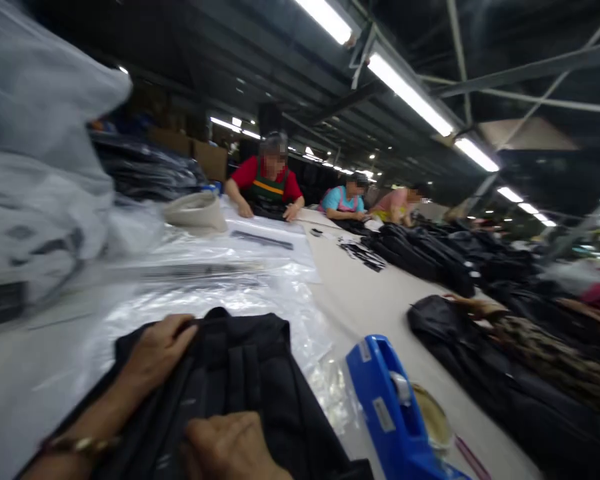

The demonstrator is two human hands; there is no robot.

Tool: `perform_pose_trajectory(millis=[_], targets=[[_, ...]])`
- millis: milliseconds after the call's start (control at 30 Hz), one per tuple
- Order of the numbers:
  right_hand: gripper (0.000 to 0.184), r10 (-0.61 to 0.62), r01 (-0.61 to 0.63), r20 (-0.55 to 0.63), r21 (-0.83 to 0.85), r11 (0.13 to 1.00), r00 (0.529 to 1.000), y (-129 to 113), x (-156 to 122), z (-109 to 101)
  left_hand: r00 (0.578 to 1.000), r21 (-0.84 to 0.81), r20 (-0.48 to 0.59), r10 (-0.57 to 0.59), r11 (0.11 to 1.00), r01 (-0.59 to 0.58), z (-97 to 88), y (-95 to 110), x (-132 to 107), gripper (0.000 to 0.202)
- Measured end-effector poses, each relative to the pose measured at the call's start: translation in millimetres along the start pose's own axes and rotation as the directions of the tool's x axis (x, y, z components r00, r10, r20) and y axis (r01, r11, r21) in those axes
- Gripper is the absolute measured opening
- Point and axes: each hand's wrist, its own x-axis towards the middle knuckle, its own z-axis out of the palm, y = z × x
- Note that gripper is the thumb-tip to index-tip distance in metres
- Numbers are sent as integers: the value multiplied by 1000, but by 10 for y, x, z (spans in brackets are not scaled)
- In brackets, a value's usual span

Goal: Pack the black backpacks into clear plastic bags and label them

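Note:
A black backpack [275, 380] with padded straps and a small top loop lies in front of me on clear plastic. My left hand [160, 350], with a bracelet on its wrist, bends its fingers over the backpack's upper left part and grips the fabric there. Lower down, near the middle of the backpack, my right hand [233, 443] is closed in a fist against it; its fingertips are hidden, and it seems to pinch the cloth or a strap. Under and beyond the backpack spread clear plastic bags [190, 280].
A blue tape dispenser [385, 407] stands right of the backpack, beside a roll of tape [430, 417]. More black bags [475, 360] lie along the right. Stacked white plastic [35, 180] rises at left. A co-worker in red [265, 183] leans over the table's far side; others work beyond.

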Motion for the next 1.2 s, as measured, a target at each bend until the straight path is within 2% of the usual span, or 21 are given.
perform_pose_trajectory(millis=[100, 167, 267, 367, 467, 567, 700, 867, 933, 1033, 1100, 1200], targets=[[5, -62, 74, -122, 96, 993, 991, 57, 45, 36, 996, 186, 85, 10, 982, -26, -142, -84, 37, 38], [7, -81, 100, -164, 108, 989, 983, 102, 27, 95, 988, 297, 153, -17, 954, -30, -133, -30, 106, 40], [10, -95, 113, -179, 94, 989, 979, 101, -16, 178, 971, 351, 235, -46, 935, -41, -122, 69, 232, 42], [15, -9, 17, -145, 53, 998, 989, 44, -37, 213, 944, 357, 321, -79, 933, -43, -126, 76, 373, 41], [18, 68, -66, -97, 31, 997, 993, -4, -40, 197, 920, 354, 372, -126, 935, -15, -84, 22, 470, 53], [17, 40, -37, -55, 52, 998, 998, -17, -39, 168, 919, 355, 369, -141, 935, 0, -18, -32, 468, 62], [18, 71, -70, -20, 72, 995, 997, 7, -22, 140, 934, 317, 348, -77, 947, -41, -4, -92, 429, 53], [20, 76, -47, -122, 225, 973, 990, 93, 2, 150, 962, 246, 274, 7, 966, -78, -98, -19, 497, 45], [22, 75, -34, -155, 254, 967, 985, 134, -10, 212, 978, 229, 204, 49, 969, -96, -123, 76, 513, 42], [21, 57, -15, -178, 232, 973, 982, 179, -46, 364, 978, 235, 91, 188, 950, -204, -115, 202, 475, 39], [21, 52, -10, -193, 213, 977, 980, 184, -63, 463, 960, 285, 93, 265, 917, -281, -78, 223, 413, 37], [20, 83, -41, -233, 181, 983, 969, 135, -55, 539, 956, 352, 163, 246, 890, -289, 1, 157, 315, 35]])
